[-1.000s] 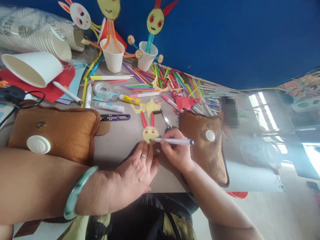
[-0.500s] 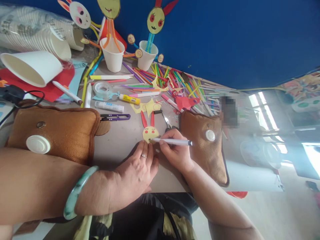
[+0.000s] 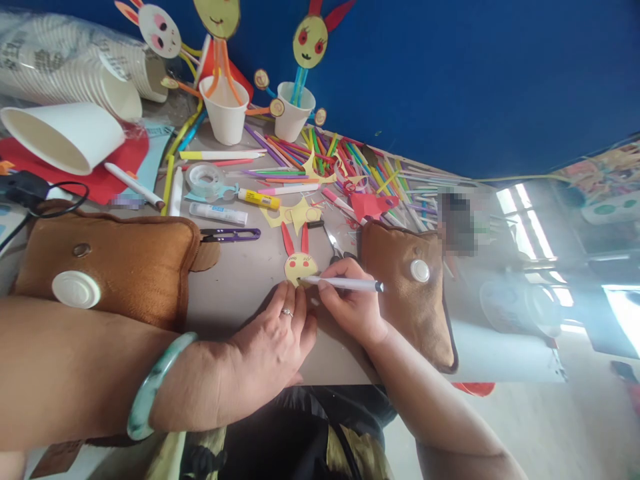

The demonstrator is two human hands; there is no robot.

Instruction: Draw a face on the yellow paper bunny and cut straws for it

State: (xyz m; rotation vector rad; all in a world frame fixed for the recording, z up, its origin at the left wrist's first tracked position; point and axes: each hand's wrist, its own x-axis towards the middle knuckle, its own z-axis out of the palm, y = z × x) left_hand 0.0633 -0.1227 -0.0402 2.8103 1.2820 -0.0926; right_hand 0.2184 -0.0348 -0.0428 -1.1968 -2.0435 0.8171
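Note:
A small yellow paper rabbit face [image 3: 299, 263] lies on the table, with red ears, red eyes and fine black lashes. My left hand [image 3: 280, 337] rests flat, its outstretched fingertips pressing on the lower edge of the face. My right hand [image 3: 353, 300] is closed around a white marker [image 3: 345, 283] in a writing grip. The marker's tip touches the face near the mouth, where a small dark mark shows. Just behind my right hand lie scissors [image 3: 336, 247], partly covered. A black cap [image 3: 315, 225] sits beside the ears.
Brown cushions [image 3: 135, 267] flank my arms, the right cushion [image 3: 400, 287] by my wrist. Behind lie purple thread snips [image 3: 230, 235], a glue stick [image 3: 219, 213], clear tape [image 3: 206, 179], yellow paper scraps [image 3: 300, 212] and many colored sticks [image 3: 330, 150]. White cups [image 3: 226, 110] hold paper figures near the blue wall.
The marker tip has shifted very slightly at the mouth of the rabbit face. Both hands otherwise keep their places.

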